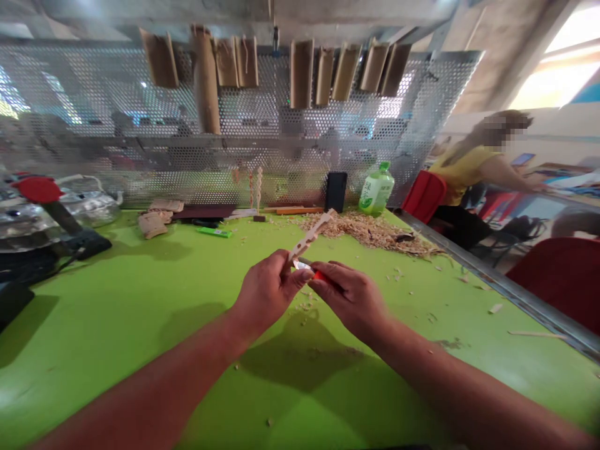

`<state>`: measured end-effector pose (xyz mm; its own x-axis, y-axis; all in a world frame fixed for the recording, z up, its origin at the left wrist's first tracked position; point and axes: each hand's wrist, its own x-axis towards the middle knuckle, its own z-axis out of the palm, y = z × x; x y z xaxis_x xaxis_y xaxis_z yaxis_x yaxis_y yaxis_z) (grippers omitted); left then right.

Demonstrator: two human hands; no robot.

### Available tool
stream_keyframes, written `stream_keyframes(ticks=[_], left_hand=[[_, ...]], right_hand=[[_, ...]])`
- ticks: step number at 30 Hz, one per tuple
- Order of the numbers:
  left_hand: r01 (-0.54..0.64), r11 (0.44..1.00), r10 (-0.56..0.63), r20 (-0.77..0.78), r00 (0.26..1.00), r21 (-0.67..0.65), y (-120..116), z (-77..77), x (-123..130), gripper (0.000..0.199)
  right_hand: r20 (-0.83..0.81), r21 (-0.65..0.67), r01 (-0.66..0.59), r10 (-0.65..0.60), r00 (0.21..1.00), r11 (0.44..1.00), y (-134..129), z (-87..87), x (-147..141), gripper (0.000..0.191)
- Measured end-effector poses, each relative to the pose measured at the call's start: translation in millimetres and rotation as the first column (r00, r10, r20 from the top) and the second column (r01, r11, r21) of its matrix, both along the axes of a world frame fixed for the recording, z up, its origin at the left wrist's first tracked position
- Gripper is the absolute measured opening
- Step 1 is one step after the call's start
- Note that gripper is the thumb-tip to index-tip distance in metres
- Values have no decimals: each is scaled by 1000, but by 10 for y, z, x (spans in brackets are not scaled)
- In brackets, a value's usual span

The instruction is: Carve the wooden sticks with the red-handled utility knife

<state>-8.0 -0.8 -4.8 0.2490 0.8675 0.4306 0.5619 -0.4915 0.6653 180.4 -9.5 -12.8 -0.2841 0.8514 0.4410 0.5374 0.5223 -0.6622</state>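
Observation:
My left hand (266,282) is closed around the lower end of a pale, notched wooden strip (312,236), which slants up and to the right. In my right hand (352,294) is a carving knife with a red handle (323,277). Its short metal blade (302,265) lies against the wood near my left thumb. Both hands meet above the middle of the green tabletop (197,350). The grip end of the strip is hidden by my left fingers.
Wood shavings (370,231) are heaped behind my hands, by a green-labelled bottle (376,189) and a black phone (335,192). Metal kettles (89,203) and a red-topped stand (40,189) are at left. Bamboo pieces (302,74) hang on perforated metal. A person (469,156) sits at right.

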Motion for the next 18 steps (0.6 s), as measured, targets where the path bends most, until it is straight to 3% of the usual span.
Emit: stream_keyframes(ticks=[4, 7, 10, 12, 16, 18], left_hand=[[1, 1000, -1, -20, 1000, 27, -16, 39, -11, 33], [-16, 999, 18, -39, 999, 46, -12, 72, -28, 35], [-4, 999, 6, -54, 999, 41, -1, 82, -35, 36], [5, 999, -3, -61, 998, 35, -1, 81, -31, 36], [-1, 1000, 2, -50, 999, 17, -23, 92, -18, 37], [5, 1000, -4, -44, 999, 6, -34, 102, -13, 38]], right_hand=[[-5, 18, -78, 78, 997, 997, 25, 27, 28, 38], [-18, -114, -220, 219, 976, 969, 95, 68, 98, 38], [-136, -377, -358, 331, 934, 854, 144, 89, 151, 44], [-220, -446, -400, 336, 916, 800, 151, 82, 160, 46], [-148, -297, -291, 258, 955, 909, 127, 58, 136, 46], [-89, -258, -247, 231, 969, 934, 116, 49, 126, 49]])
